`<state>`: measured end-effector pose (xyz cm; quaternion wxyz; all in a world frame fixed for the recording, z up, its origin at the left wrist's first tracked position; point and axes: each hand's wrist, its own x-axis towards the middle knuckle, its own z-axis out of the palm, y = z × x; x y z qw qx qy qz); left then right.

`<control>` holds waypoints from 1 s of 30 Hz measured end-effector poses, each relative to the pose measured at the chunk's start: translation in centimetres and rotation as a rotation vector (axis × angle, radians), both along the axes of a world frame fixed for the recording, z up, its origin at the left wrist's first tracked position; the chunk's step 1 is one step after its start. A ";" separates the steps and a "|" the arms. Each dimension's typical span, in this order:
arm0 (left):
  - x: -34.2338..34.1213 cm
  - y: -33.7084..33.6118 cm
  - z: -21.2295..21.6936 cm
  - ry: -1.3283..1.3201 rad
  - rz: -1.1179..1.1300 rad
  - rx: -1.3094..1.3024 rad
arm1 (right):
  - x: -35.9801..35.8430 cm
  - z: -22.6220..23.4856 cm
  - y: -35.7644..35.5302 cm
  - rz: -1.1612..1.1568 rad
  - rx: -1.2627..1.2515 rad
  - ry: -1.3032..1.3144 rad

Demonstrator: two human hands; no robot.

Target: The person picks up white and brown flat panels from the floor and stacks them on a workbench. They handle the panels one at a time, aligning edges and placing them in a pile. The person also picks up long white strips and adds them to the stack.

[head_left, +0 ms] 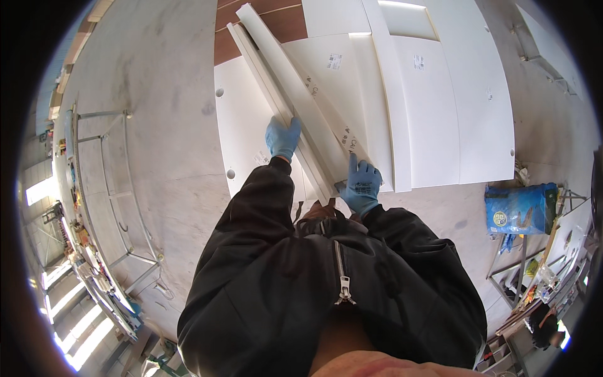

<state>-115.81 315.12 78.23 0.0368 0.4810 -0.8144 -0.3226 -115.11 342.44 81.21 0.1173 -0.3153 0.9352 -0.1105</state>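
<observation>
My left hand (282,138), in a blue work glove, is closed round the edge of a long, narrow white strip (264,85), with the thumb on top. Beside it and to the right lies a wider white strip (295,81) with handwritten marks; the two run slantwise from the far left towards me. My right hand (363,185), gloved alike, rests at the near end of the wider strip with its fingers bent. By its thumb shows the edge of a small dark grey piece (340,186); its kind cannot be made out.
Large white panels (427,113) with small labels and round holes lie beneath the strips, over brown boards (276,25). Metal frames (113,188) stand on the left. At right are a blue bag (521,210) and a cluttered bench (553,264).
</observation>
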 end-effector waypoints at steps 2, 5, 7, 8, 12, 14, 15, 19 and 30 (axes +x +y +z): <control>0.2 -0.6 0.4 0.039 0.008 0.016 | 0.4 0.0 -0.5 0.000 0.081 0.044; 0.4 -0.7 1.2 0.058 0.007 0.068 | 1.0 0.3 -1.2 -0.012 0.178 0.048; 0.4 -0.2 1.6 0.034 -0.006 0.102 | 1.1 0.5 -1.4 -0.048 0.153 0.010; 0.4 0.2 1.7 0.042 -0.013 0.009 | 1.1 0.6 -1.6 -0.037 0.182 -0.015; 0.2 2.2 2.7 0.196 -0.079 -0.331 | 0.4 1.2 -1.5 -0.063 0.155 -0.025; -0.3 3.1 3.2 0.304 -0.143 -0.429 | 0.0 1.7 -1.1 -0.111 0.054 -0.110; -0.7 3.6 3.6 0.365 -0.152 -0.323 | -0.2 2.2 -0.8 -0.152 0.012 -0.160; -3.6 5.3 4.5 0.452 -0.038 0.205 | -1.2 5.1 0.8 -0.287 -0.280 -0.327; -13.1 13.6 3.2 0.638 0.133 1.090 | -8.4 8.6 8.7 -0.308 -0.394 -0.176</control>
